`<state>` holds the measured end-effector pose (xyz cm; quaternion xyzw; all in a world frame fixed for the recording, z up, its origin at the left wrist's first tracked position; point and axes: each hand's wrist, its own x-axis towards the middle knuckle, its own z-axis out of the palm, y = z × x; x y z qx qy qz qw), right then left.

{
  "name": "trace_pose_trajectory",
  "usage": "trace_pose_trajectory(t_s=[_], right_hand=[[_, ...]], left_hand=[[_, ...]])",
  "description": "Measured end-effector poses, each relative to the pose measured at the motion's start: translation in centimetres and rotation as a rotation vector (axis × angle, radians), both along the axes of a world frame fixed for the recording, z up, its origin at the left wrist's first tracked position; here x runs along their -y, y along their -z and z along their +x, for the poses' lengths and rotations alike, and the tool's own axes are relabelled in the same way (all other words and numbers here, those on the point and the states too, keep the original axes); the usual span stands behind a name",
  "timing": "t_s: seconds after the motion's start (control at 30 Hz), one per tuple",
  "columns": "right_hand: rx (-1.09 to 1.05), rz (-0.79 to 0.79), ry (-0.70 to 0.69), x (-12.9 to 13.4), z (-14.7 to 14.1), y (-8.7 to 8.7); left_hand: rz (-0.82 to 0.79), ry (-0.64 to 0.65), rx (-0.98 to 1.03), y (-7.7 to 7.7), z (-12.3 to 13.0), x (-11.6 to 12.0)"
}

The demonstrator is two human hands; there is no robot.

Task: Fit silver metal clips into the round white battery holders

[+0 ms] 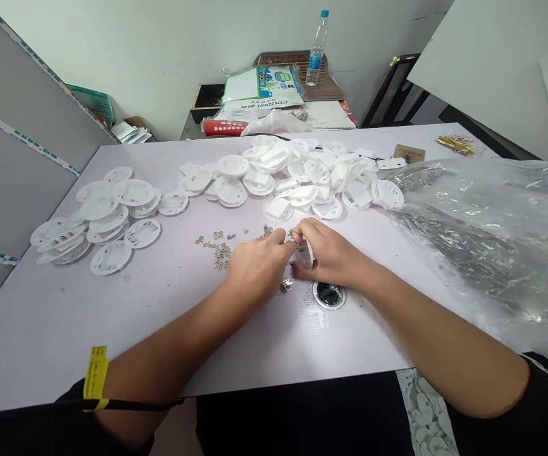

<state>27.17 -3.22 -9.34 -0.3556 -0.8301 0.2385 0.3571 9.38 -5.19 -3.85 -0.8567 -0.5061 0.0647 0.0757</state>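
Note:
Fingers of my right hand are wrapped round a white plastic disc, held on edge above the table. My left hand is closed, its thumb and fingertips pressed together against the disc's near side; whatever they pinch is hidden. Left of that hand lie small metal contact pieces in a loose heap. More small metal parts sit just below the hands. Under my right wrist is a round black dish with a white rim, partly wrapped in clear film.
White discs are piled along the back and at the left. A large clear plastic bag covers the right side. Gold-coloured pieces lie at the back right corner. A water bottle stands behind the table.

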Motion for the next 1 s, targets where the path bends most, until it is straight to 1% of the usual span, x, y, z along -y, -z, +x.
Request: trace_pose_trajectory(t_s=[0.1,0.33,0.53,0.63,0.73,0.8,0.87,0.93,1.0], right_hand=[[-0.014,-0.03,-0.005,-0.1,0.0,0.0],[-0.016,-0.133,0.024,-0.1,0.2,-0.1],[-0.005,-0.171,0.026,0.0,0.3,-0.2],[0.002,-0.168,0.043,-0.2,0.8,-0.2],[-0.05,-0.151,0.144,-0.4,1.5,-0.4],[-0.165,-0.192,0.218,-0.3,1.7,-0.5],[-0.377,-0.307,0.221,-0.1,1.5,-0.7],[-0.637,-0.495,0.114,0.4,0.7,-0.9],[-0.842,-0.737,-0.014,0.9,-0.3,-1.2]], left_hand=[[0.013,0.014,-0.003,0.1,-0.1,0.0],[-0.01,0.02,0.023,0.2,-0.2,-0.3],[0.003,0.037,0.033,0.5,-0.4,-0.4],[0.05,0.074,0.042,0.6,-0.7,-0.2],[0.145,0.105,0.105,0.4,-1.1,-0.1],[0.185,0.057,0.219,0.2,-1.3,-0.2],[0.14,0.024,0.412,0.0,-1.5,-0.4],[0.032,0.072,0.631,0.1,-1.5,-0.7],[-0.074,0.167,0.821,0.2,-1.5,-1.1]])
